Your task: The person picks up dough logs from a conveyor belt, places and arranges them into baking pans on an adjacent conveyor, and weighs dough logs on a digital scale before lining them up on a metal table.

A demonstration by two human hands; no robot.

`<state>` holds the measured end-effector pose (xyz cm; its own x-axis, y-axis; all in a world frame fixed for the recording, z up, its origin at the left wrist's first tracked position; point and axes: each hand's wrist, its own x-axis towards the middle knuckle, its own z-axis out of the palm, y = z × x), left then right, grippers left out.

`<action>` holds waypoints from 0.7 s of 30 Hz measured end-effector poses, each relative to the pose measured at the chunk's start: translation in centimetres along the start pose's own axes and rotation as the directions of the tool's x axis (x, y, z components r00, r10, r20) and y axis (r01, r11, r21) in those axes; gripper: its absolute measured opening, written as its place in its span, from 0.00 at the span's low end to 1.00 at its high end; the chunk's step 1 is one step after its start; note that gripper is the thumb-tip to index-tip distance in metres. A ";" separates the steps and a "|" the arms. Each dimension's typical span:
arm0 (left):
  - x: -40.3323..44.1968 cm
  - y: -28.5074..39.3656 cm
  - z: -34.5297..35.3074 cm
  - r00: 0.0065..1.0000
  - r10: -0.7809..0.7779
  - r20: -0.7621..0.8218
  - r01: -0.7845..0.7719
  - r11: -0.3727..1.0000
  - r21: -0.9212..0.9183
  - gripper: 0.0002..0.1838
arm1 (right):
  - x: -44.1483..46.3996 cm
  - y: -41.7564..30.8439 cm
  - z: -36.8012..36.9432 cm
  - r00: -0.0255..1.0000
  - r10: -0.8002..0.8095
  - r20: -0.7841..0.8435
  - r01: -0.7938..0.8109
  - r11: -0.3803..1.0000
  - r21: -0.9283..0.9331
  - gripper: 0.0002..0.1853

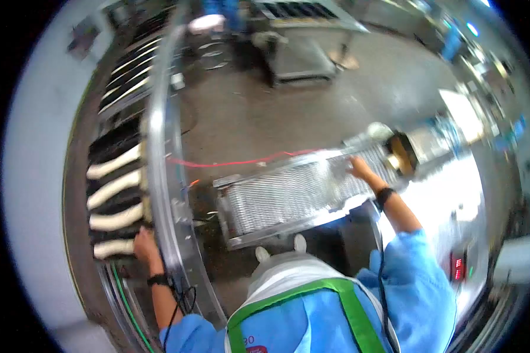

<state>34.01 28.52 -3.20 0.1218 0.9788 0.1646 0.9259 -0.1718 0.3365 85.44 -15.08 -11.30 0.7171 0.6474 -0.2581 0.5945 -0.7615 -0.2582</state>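
Here, the left hand [145, 245] is at the right end of the nearest pale strip [113, 249], among black moulds [113, 141]; its grip I cannot tell. The right hand [359, 168], fingers parted, is over the mesh [277, 197]. The shirt [288, 323] reads "30"; the display's [458, 266] red digits blur.

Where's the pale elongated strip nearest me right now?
In the head view, the pale elongated strip lies lower left, its right end at your left hand, left of the long silver metal rail.
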 end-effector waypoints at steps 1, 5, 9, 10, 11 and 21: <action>-0.4 1.1 -0.4 1.000 -0.018 0.020 0.018 1.000 0.007 0.27 | -0.8 1.8 -1.1 0.999 0.043 0.008 -0.043 0.999 -0.032 0.28; 2.5 -0.7 1.6 0.993 0.106 0.058 -0.109 0.993 0.047 0.31 | -4.1 4.9 -4.0 0.964 0.175 -0.201 -0.184 0.983 -0.023 0.27; 1.9 -0.9 1.3 1.000 0.004 0.025 -0.006 0.995 0.103 0.30 | -4.7 4.8 -4.7 0.971 0.165 -0.172 -0.213 0.925 -0.314 0.27; 3.1 -1.4 2.4 0.997 0.054 0.051 -0.059 0.994 0.091 0.30 | -5.1 5.3 -4.0 0.970 0.165 -0.178 -0.221 0.903 -0.369 0.27; 3.0 -2.8 2.2 0.997 0.062 0.054 -0.066 0.994 0.084 0.29 | -5.9 5.7 -3.2 0.976 0.019 -0.217 -0.111 0.902 -0.418 0.23; -9.0 -0.5 -4.6 0.995 0.100 -0.015 -0.091 0.954 0.284 0.24 | -5.9 4.3 -15.5 0.996 -0.008 -0.093 0.026 0.979 0.203 0.16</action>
<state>30.80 19.31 -0.57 0.2081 0.9551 0.2109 0.9742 -0.2217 0.0429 89.43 -22.72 3.54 0.7433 0.6474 -0.1686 0.5269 -0.7219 -0.4486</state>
